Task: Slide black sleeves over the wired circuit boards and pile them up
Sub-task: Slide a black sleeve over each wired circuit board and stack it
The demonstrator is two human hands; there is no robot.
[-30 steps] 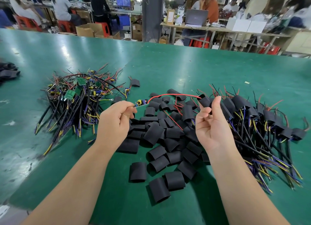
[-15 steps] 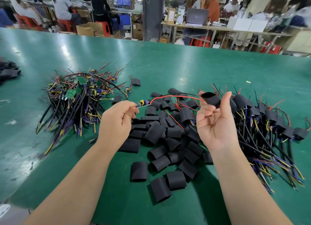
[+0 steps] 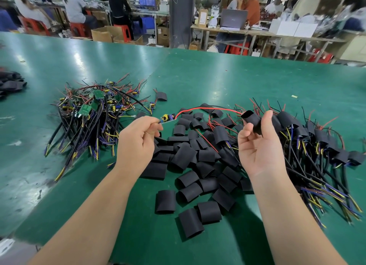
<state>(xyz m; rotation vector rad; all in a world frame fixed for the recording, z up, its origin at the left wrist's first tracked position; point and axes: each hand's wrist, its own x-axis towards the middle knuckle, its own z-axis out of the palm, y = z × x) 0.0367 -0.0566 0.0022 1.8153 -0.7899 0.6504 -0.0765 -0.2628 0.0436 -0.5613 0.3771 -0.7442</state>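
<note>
Over table (image 3: 217, 76), left hand (image 3: 138, 144) pinches board (image 3: 168, 118), right hand (image 3: 259, 146) sleeve (image 3: 252, 120)

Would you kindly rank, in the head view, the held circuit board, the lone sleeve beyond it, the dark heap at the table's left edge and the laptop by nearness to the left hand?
1. circuit board: pinched by the left hand.
2. lone sleeve: just beyond, slightly right.
3. dark heap: far left.
4. laptop: background, farthest.

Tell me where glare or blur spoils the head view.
Head view: white glare streaks the glossy green table mat at left; background workers and benches are soft; the left hand pinching the small wired circuit board and the right hand holding the black tubular sleeve are sharp.
</note>
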